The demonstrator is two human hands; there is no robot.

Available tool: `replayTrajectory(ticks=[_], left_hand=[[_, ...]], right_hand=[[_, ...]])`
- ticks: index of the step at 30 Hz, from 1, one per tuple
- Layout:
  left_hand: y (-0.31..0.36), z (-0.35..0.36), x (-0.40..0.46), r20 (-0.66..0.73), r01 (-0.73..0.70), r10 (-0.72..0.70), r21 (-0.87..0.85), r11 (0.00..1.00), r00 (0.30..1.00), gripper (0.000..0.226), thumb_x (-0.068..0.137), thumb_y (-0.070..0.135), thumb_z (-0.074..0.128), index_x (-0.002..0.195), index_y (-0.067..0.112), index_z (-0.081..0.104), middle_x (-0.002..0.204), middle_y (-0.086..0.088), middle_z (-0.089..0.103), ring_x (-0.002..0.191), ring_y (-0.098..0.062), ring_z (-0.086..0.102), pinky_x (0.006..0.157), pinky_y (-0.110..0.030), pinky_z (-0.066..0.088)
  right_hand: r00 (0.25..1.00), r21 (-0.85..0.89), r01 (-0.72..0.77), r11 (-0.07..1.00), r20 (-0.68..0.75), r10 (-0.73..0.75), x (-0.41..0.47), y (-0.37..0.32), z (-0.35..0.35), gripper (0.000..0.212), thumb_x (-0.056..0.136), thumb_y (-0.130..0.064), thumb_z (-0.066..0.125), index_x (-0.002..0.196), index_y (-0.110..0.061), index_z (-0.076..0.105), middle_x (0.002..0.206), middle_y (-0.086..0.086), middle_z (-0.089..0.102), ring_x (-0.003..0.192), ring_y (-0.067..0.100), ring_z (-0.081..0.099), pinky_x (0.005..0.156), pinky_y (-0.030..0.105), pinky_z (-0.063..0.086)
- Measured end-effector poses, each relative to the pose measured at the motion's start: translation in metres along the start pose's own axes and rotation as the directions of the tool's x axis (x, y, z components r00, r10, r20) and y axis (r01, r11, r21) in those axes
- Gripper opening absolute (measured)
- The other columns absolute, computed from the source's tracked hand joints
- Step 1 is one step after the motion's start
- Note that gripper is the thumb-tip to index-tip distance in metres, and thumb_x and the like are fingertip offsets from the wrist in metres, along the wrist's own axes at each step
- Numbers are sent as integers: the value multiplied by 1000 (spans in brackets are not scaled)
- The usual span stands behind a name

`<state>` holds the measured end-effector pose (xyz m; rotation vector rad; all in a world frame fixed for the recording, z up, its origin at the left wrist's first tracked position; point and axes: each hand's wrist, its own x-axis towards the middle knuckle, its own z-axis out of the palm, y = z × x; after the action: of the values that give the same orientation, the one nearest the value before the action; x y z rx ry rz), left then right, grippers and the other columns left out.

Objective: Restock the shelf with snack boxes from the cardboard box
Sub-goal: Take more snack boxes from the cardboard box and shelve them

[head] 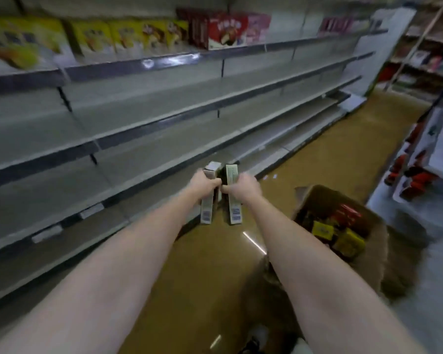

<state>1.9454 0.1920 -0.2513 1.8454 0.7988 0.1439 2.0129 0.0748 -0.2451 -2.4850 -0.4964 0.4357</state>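
Two snack boxes are in my hands right now, one each: my left hand (205, 183) has its grip clamped around a narrow pale box (208, 200), and my right hand (243, 187) is clamped the same way on a second box (232, 198) just beside it. Both boxes are held upright and out in front of me over the brown floor (215, 251), near the front edge of the low shelves, not yet set down.

As I judge it, the restock is early. Only the top shelf (241, 51) on the far left carries stock: yellow boxes (92, 39) and a block of red boxes (226, 30). The grey shelves (138, 118) below it look bare along their whole length.

The cardboard box (343, 226) sits open on the floor to my near right, with red and yellow packs showing inside; I cannot tell how deep the pile goes. So plenty remains: place these two, then many more trips.
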Motion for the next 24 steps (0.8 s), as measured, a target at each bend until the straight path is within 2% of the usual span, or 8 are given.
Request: replayTrajectory(ticks=[3,6,9,11,15,17,20,24], left_hand=[[-23,-65,-7,-144,66,-65,7,998,988,39,88,19,70,124,15,53,109,-3,59,100,-22,57,83,-29,43],[-56,-128,-9,-278,143,-133,18,989,951,45,80,21,77,120,15,58,110,-1,64,99,-21,60,89,-31,49],[-85,-183,-20,-382,199,-191,-19,980,904,51,76,17,81,121,12,57,109,1,63,101,-23,61,93,-34,50],[-101,-218,-31,-464,245,-225,-19,969,857,49,71,22,84,114,18,59,106,0,67,96,-22,62,90,-37,52],[-113,-277,-57,-608,264,-226,-27,964,761,43,74,19,82,112,19,63,107,-4,67,96,-23,63,81,-29,50],[-113,-305,-71,-664,284,-218,-9,959,716,37,79,18,79,114,13,68,106,-7,68,98,-23,63,78,-27,48],[-114,-346,-91,-753,351,-229,3,936,617,27,83,25,73,109,19,70,103,-5,70,95,-25,65,82,-31,53],[-110,-403,-114,-818,391,-271,-62,918,507,28,84,30,72,109,19,68,104,-5,70,97,-27,65,84,-34,53]], right_hand=[[990,-13,122,992,68,-121,-4,-55,31,39,75,-45,72,94,-14,61,90,5,66,81,23,63,71,35,55],[972,-56,200,978,138,-191,-13,-105,59,36,79,-44,73,95,-17,55,86,2,56,82,24,55,72,33,47],[942,-47,273,961,218,-257,-18,-151,87,36,81,-43,71,97,-17,52,93,2,62,89,24,61,80,37,54],[908,-75,346,935,276,-314,-23,-184,104,42,80,-44,72,107,-17,55,100,4,64,92,25,63,84,43,55],[827,-101,511,854,330,-455,-36,-249,125,38,82,-36,69,112,-18,56,100,4,61,90,26,59,77,36,51],[781,-66,574,816,343,-522,-40,-278,136,34,84,-34,64,114,-20,54,102,4,60,93,28,58,78,36,49],[693,24,661,750,362,-623,-44,-322,153,36,89,-38,59,120,-19,55,104,4,61,94,28,59,77,35,48],[600,110,727,678,380,-704,-55,-384,167,44,88,-36,64,126,-17,55,116,12,64,102,33,61,81,38,49]])
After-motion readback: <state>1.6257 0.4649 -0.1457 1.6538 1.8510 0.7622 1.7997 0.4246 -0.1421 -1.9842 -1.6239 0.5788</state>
